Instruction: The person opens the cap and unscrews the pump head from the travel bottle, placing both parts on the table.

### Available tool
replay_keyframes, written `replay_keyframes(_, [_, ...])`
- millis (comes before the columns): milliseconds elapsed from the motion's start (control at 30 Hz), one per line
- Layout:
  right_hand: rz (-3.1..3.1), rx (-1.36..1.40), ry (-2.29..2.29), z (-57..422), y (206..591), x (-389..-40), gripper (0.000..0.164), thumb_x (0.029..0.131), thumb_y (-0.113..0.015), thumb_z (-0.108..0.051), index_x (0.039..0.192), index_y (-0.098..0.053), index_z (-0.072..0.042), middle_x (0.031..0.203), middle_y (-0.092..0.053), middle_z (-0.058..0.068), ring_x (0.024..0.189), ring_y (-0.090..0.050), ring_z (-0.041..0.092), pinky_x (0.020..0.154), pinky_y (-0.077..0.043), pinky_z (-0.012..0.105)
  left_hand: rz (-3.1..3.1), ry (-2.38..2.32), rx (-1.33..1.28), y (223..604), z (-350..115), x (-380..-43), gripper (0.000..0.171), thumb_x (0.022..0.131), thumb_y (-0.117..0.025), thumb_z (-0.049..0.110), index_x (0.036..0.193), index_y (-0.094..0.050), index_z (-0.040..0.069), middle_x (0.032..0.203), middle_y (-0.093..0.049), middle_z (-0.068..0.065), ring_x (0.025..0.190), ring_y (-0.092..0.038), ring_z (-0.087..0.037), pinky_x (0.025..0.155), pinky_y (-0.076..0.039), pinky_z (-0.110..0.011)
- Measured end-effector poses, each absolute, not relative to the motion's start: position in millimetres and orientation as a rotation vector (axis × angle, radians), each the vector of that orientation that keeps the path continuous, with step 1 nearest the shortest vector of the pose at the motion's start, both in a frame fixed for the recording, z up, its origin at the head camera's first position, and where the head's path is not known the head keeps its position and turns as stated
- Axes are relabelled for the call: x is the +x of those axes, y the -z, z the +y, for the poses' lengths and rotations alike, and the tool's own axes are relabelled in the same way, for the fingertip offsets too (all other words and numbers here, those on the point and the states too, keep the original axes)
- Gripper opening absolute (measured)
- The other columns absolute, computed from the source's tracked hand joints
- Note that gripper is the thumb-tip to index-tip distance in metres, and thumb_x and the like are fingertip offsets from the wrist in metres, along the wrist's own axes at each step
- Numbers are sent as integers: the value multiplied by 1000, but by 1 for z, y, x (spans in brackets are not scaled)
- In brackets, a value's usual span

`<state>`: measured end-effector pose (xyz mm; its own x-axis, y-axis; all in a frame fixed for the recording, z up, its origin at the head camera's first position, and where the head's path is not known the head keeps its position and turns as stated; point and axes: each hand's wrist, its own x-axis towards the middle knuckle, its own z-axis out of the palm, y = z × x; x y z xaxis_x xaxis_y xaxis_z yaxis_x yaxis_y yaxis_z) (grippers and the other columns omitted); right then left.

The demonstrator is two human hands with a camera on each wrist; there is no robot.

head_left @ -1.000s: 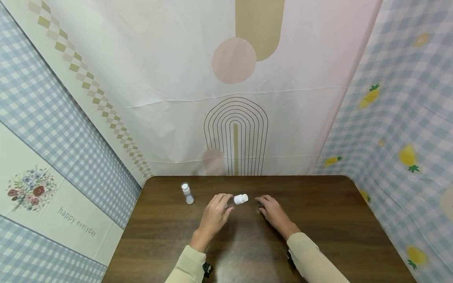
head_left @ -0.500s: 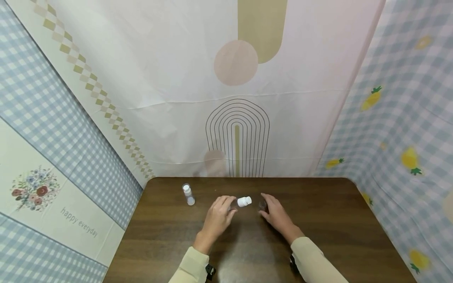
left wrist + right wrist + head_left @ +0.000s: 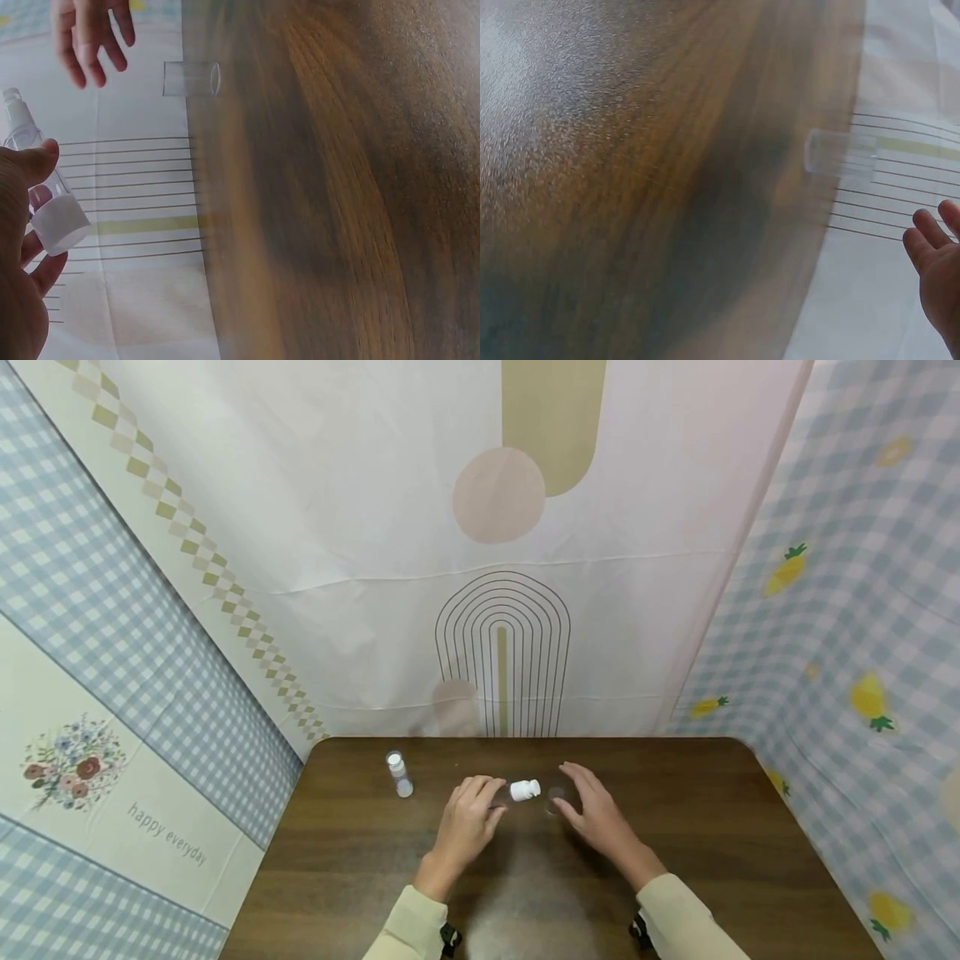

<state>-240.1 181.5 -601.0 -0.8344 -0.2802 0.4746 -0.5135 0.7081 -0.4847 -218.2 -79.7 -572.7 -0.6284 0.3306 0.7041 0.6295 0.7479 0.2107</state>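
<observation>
"What is in the left hand's grip?"

"A bottle, clear with a white top. The thumb and fingers are curled around it, and in the head view it is tilted so that the white top points to the right."

"And the right hand?"

"It holds nothing. The thumb and fingers are spread wide, with a clear cap just beside them."

"Where exactly is that cap?"

"On the wooden table, between the hands and nearer the right one. The wrist views show a gap between it and the fingers; whether the thumb tip touches it is hard to tell."

"Anything else on the table?"

"A second bottle, toward the far left, well apart from the right hand. It has a white top inside a clear cover and seems to stand upright."

"And around the table?"

"A pale printed cloth hangs behind the far edge, and a checked cloth with pineapples hangs on the right. Both arms wear light sleeves."
</observation>
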Motion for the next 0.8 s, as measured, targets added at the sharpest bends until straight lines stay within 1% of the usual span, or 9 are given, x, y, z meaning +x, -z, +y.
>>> replay_keyframes(200, [-2487,678,-902,182,588,-229,69,86,-84,-15,146,-52,-3,146,-55,18,133,-57,36,104,-49,55,-2281,584,-732,572,-77,-215,47,75,-92,13,117,-73,9,106,-70,-1,96,-65,-20,73,-52,-33])
replay_keyframes(333, [-2456,673,-991,180,577,-221,72,84,-85,-13,146,-51,-2,143,-58,16,124,-63,34,98,-54,54,-2241,578,-751,572,-74,-215,46,74,-92,13,116,-73,10,105,-69,-1,95,-65,-20,74,-51,-33])
replay_keyframes(433, [-2438,659,-1086,178,570,-216,74,83,-86,-11,147,-51,-4,139,-61,14,118,-66,31,93,-57,50,-2202,570,-769,573,-71,-216,46,72,-93,13,114,-73,10,104,-69,-1,94,-65,-20,75,-51,-33])
replay_keyframes(567, [-2414,661,-1284,174,561,-212,72,85,-84,-7,149,-50,-8,140,-59,14,119,-66,32,95,-58,43,-2181,556,-788,574,-68,-216,45,72,-93,14,112,-73,10,103,-69,-1,93,-65,-20,75,-50,-33])
replay_keyframes(667, [-2403,664,-1427,171,555,-211,68,88,-81,-5,148,-51,-8,141,-58,16,118,-66,34,95,-57,40,-2187,543,-806,574,-66,-215,44,73,-93,14,112,-73,10,103,-69,-2,93,-65,-20,74,-49,-33])
replay_keyframes(800, [-2417,662,-1502,167,550,-209,59,89,-79,-6,143,-56,-8,136,-62,16,114,-69,36,93,-59,35,-2183,526,-823,573,-64,-213,45,71,-93,12,111,-73,10,103,-68,-2,94,-65,-21,74,-49,-33])
